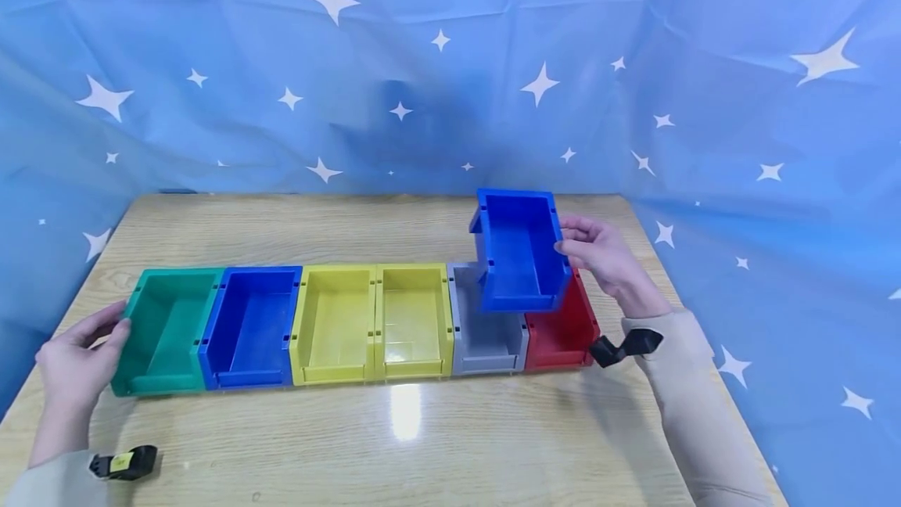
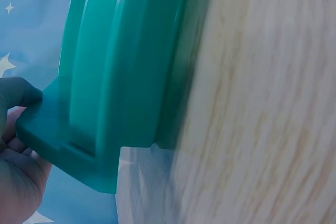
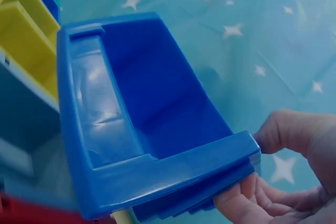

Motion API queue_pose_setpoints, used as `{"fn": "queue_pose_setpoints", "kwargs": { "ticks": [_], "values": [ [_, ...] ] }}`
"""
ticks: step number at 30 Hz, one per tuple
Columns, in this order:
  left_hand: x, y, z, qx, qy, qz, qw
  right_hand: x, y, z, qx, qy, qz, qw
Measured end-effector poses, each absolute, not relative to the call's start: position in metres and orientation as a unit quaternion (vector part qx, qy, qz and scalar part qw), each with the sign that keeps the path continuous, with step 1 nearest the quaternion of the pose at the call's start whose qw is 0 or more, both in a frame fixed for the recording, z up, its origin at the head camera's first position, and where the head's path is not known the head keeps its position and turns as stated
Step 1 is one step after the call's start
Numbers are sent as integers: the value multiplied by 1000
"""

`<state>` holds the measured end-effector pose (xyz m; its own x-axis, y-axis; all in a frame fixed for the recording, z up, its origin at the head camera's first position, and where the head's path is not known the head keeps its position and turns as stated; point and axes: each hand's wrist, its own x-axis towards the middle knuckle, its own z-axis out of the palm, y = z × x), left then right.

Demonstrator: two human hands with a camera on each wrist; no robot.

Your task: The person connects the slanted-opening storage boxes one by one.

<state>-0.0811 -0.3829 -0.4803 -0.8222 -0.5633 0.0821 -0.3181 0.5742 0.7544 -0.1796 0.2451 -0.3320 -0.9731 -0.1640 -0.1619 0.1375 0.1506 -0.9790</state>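
Note:
My right hand (image 1: 598, 253) pinches the right side of a blue bin (image 1: 521, 249), thumb on its edge. This bin is held up above the row, overlapping the grey bin (image 1: 486, 354) and the red bin (image 1: 559, 335) in the head view. In the right wrist view the raised bin (image 3: 157, 77) looks hollow, with nothing inside. My left hand (image 1: 80, 354) grips the left side of the green bin (image 1: 165, 327) at the row's left end. From the left wrist, the thumb lies at the edge of the green bin (image 2: 105, 77), fingers on its far side.
Between the green and grey bins stand another blue bin (image 1: 256, 327) and two yellow bins, a left yellow bin (image 1: 338, 323) and a right yellow bin (image 1: 411, 319), side by side. All sit on a wooden table (image 1: 296, 444), with a starry blue cloth (image 1: 422, 61) behind.

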Motion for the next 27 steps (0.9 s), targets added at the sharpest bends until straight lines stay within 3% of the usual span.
{"fn": "queue_pose_setpoints", "kwargs": {
  "ticks": [6, 13, 21, 27],
  "values": [
    [-87, -402, -502, 261, -874, -381, 150, -169, 281, -330, -2, 740, -663, 115],
    [-75, -371, -464, 292, -867, -381, 134, -162, 317, -330, -7, 721, -684, 111],
    [-76, -382, -478, 253, -865, -403, 161, -154, 362, -335, 9, 711, -693, 117],
    [-80, -385, -480, 268, -870, -390, 138, -154, 394, -344, 2, 700, -701, 133]
  ]
}}
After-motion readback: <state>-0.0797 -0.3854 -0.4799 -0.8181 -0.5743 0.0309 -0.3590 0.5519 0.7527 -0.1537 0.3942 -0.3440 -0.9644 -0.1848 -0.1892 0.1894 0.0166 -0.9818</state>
